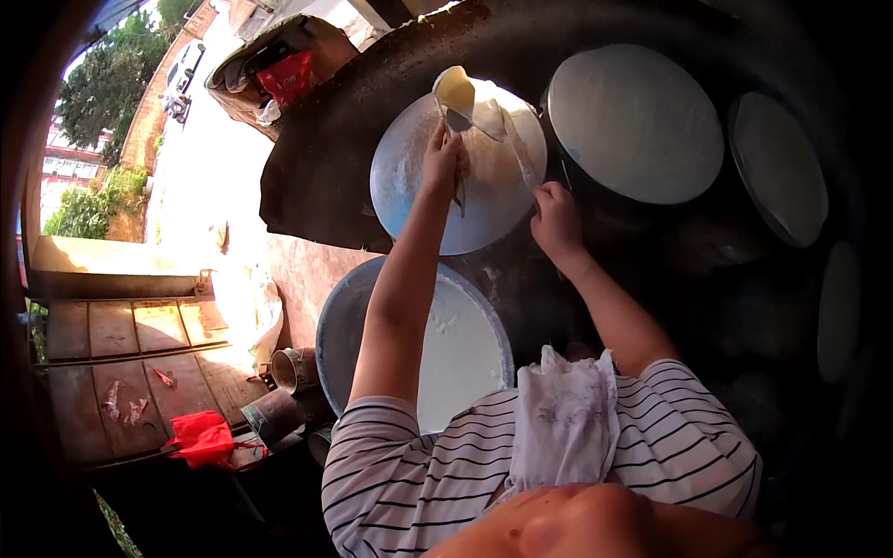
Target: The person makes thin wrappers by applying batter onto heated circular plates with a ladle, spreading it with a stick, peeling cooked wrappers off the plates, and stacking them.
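Observation:
Both my hands are over a round pale griddle plate (419, 167). My left hand (444, 160) is closed around a thin-handled scraper (457, 120) with a dark flat blade; its handle end sticks out below my fingers. At that blade, a thin yellowish-white sheet (488, 116) is folded and lifted off the plate. My right hand (556, 221) grips a long pale spatula (522, 156), whose far end touches the sheet's right edge. Below my left forearm is a large round basin (326, 325) holding white liquid batter (463, 358).
More round white-covered plates (637, 121) (779, 169) curve along the dark stove to the right. A dark metal rim (316, 177) borders the back. At lower left are metal cans (275, 416), a red bag (202, 439) and a tiled ledge (112, 339). A basket (233, 88) stands beyond.

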`<state>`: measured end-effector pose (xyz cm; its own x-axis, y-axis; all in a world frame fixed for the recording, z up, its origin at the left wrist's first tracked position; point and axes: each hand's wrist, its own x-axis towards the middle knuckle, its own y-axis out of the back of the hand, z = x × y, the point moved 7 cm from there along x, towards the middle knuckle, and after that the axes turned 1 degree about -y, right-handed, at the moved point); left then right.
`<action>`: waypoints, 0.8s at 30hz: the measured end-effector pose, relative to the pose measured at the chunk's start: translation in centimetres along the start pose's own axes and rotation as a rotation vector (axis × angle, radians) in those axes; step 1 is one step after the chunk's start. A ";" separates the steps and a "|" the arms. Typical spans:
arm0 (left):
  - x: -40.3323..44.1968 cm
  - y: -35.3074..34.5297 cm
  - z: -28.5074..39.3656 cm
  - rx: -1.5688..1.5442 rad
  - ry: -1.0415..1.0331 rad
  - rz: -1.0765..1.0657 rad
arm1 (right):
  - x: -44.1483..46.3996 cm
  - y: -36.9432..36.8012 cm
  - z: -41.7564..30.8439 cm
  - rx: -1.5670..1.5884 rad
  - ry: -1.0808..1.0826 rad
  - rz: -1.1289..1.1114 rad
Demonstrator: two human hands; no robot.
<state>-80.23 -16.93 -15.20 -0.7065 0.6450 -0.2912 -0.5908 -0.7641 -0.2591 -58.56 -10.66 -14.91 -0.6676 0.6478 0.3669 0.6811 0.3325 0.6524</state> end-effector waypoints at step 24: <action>-10.7 13.5 -1.4 0.715 -0.213 0.461 | 8.0 -3.1 -1.2 0.121 0.168 -0.102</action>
<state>-80.06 -34.12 -16.84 -0.9507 0.3087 -0.0282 -0.2805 -0.8178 0.5025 -66.31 -7.36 -13.18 -0.7685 0.4867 0.4154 0.6321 0.4765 0.6111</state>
